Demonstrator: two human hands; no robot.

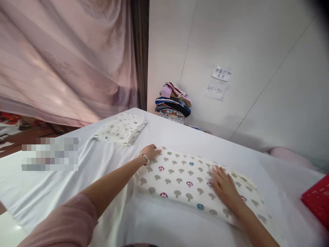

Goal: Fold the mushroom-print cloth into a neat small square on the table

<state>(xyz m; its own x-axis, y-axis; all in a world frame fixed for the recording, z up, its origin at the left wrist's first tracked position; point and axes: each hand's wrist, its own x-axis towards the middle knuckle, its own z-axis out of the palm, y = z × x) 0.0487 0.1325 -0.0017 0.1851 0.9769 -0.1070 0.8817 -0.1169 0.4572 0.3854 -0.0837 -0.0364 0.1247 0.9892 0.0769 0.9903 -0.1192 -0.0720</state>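
Observation:
A folded white cloth with a mushroom print (177, 178) lies in front of me, its mushrooms grey-brown with a few in red, blue and green. My left hand (150, 152), with a bracelet at the wrist, rests at the cloth's far left corner, its fingers stretched along the edge. On the right part of the cloth my right hand (224, 185) lies flat with its fingers spread. Neither hand visibly grips the fabric. Beyond my left hand sits another folded white cloth (119, 128) with a small dark print.
Both cloths lie on a white-covered table (108, 164). A stack of folded fabrics (173, 101) stands past the far edge by a pale wall with paper notes (214, 91). A pink curtain (77, 61) hangs at the left. A red object (317, 199) is at the right edge.

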